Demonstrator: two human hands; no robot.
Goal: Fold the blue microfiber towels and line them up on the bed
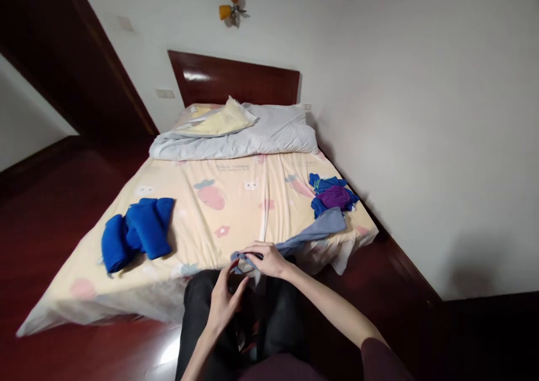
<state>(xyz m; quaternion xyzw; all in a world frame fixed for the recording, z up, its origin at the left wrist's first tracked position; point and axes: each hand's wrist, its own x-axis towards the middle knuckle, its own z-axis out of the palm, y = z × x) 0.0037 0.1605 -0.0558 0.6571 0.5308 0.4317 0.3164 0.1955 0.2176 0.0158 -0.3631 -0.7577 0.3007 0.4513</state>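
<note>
A long grey-blue garment (311, 232) stretches along the front edge of the bed, bunched at its near left end. My right hand (269, 261) is closed over that bunched end, fingers bent around the cloth. Just left of it, my left hand (224, 301) has its thumb and fingers apart, its fingertips close to the garment; whether they touch it I cannot tell. The garment's far end lies against a pile of blue clothes (322, 183) with a purple cloth (334, 197) on top. Several rolled blue garments (147, 229) rest together on the left side of the bed.
A cream patterned sheet (210, 215) covers the bed. A folded grey quilt (278, 131) and a pale yellow cloth (227, 118) lie near the dark headboard (240, 77). On the right, the bed stands near a white wall (421, 145). My dark-trousered legs are against the front edge.
</note>
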